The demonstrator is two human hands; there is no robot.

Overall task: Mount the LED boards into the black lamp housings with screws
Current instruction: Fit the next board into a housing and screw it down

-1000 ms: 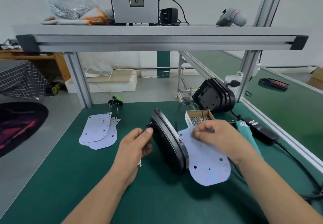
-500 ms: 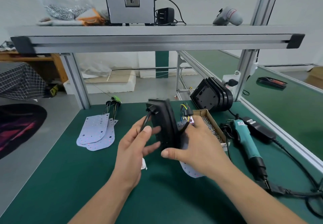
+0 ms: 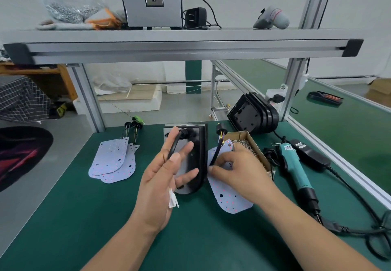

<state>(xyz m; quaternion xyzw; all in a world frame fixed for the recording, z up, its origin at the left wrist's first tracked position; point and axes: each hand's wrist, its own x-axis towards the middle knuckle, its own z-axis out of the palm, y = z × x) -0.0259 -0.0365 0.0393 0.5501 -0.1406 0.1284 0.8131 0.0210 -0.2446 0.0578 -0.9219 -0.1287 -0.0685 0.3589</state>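
The black lamp housing (image 3: 197, 154) stands upright at the centre of the green mat (image 3: 84, 217), rounded end down and back face toward me. My left hand (image 3: 163, 181) is released: the fingers are extended and spread flat against the back face, bracing it without closing around it. The housing's black cable (image 3: 174, 147) leaves the gland at the top and runs down across these fingers to my thumb.

My right hand (image 3: 237, 171) is just beside the housing's right edge. Thumb and forefinger pinch the wire lead (image 3: 216, 154), whose coloured conductors and black grommet point upward. Under this hand, one LED board (image 3: 229, 199) lies flat on the mat, touching the housing's base.

The open box of screws (image 3: 251, 145) sits directly behind my right hand. The teal electric screwdriver (image 3: 294, 167) lies to its right. Spare LED boards (image 3: 114, 160) are stacked at left, well apart. A stack of housings (image 3: 254, 114) leans at the rear right.
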